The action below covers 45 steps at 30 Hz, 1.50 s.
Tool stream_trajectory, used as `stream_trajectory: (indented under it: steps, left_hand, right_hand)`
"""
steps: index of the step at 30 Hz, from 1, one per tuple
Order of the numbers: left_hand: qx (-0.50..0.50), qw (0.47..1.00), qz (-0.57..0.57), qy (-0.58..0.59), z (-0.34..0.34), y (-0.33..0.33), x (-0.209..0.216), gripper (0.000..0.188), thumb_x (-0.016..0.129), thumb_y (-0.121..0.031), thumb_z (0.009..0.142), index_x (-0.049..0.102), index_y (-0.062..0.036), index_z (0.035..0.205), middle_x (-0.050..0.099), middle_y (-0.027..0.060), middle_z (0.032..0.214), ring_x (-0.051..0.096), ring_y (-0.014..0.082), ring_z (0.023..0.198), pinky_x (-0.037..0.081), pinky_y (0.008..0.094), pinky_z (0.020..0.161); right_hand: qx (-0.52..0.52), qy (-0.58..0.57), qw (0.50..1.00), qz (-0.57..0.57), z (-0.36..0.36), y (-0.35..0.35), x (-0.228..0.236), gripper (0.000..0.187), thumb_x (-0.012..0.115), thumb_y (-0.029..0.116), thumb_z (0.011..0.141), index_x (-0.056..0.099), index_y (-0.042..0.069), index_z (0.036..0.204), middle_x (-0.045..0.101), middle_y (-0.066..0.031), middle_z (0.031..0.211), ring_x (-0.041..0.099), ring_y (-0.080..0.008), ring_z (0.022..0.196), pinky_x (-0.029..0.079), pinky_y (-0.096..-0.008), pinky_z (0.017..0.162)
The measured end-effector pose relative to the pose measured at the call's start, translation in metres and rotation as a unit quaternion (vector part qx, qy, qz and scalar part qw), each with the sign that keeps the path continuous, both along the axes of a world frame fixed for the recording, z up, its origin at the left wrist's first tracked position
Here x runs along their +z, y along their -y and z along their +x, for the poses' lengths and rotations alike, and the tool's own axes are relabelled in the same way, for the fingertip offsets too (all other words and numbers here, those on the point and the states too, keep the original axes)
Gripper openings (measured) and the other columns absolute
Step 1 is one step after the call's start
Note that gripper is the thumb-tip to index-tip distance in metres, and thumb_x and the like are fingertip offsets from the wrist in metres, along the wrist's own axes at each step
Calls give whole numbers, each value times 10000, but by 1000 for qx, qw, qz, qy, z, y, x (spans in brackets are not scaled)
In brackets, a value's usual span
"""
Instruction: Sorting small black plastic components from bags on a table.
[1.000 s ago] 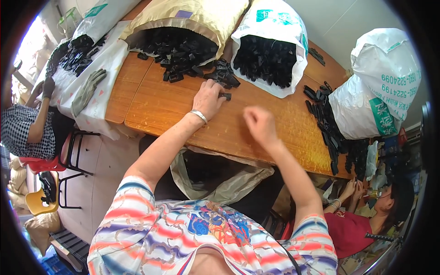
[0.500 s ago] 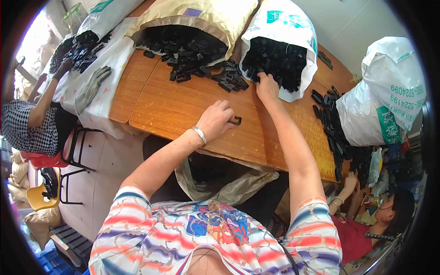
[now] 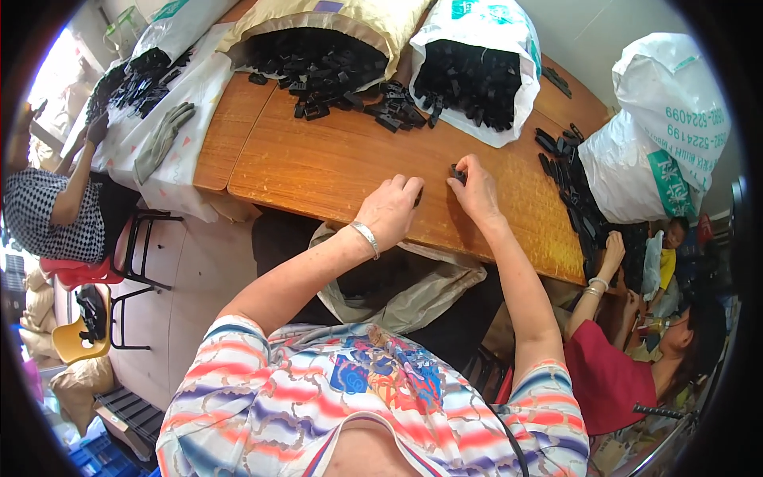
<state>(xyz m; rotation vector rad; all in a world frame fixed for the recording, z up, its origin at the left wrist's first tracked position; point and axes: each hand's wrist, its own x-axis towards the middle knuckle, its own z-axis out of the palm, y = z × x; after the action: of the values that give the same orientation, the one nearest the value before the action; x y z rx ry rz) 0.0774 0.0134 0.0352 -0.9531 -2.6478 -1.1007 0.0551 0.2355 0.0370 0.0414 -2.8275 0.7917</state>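
My left hand point(image 3: 389, 211) is above the near part of the wooden table point(image 3: 318, 171), its fingers closed round a small black plastic piece point(image 3: 418, 196). To its right, my right hand point(image 3: 478, 192) pinches another black plastic piece point(image 3: 458, 173) between thumb and fingers. The two pieces are apart, and the fingers hide much of each. Beyond my hands, a tan sack point(image 3: 373, 11) lies with its mouth toward me, and black plastic parts point(image 3: 314, 63) spill from it. Beside it a white sack point(image 3: 520, 111) is full of similar black parts.
An open sack point(image 3: 457, 282) hangs below the table edge at my lap. Black strips point(image 3: 566, 179) line the right side by a standing white bag point(image 3: 664, 131). Co-workers sit left and right; a glove point(image 3: 163, 143) lies on the left table. A further person appears at far right.
My right hand has come out of the white sack toward me with a black piece. My left hand has moved slightly right, still holding its piece. The view has shifted a little.
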Motion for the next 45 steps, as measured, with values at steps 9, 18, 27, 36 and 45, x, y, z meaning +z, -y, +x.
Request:
stream_trajectory:
  steps: [9,18,27,36,45]
  left_hand:
    - [-29,985,-102,-139,-33,1,3,273,646,-19,733,654,-132,982,544,105,976,548,304,969,526,381,764]
    - [-36,987,-114,-107,-31,11,-1,236,747,-111,734,649,-94,948,568,105,995,546,315,988,511,388,826]
    - [-10,998,-47,-31,-31,17,-14,230,729,-145,756,659,-86,967,584,90,969,550,308,1001,505,402,846]
    - [-9,1000,-19,-7,-32,15,-18,224,753,-155,741,674,-80,937,599,87,946,554,312,970,498,401,836]
    - [-5,1000,-17,6,-34,20,-15,234,737,-138,748,686,-79,969,612,91,951,556,313,981,502,393,850]
  right_hand:
    - [-10,35,998,59,38,1,5,178,697,139,855,599,43,969,683,-201,910,656,-396,863,513,-480,730]
    - [40,-28,996,78,49,-2,0,259,709,84,825,655,38,1074,614,-183,991,629,-402,916,520,-467,773]
    - [73,-43,995,48,55,21,13,273,731,86,800,655,29,1056,624,-158,978,640,-379,890,525,-454,751]
    - [100,-88,990,-40,44,53,-3,221,761,70,751,666,34,948,627,-116,917,645,-338,806,525,-413,696]
    - [145,-176,942,246,58,68,-18,380,716,96,768,613,-36,1109,573,-147,978,621,-320,877,539,-407,708]
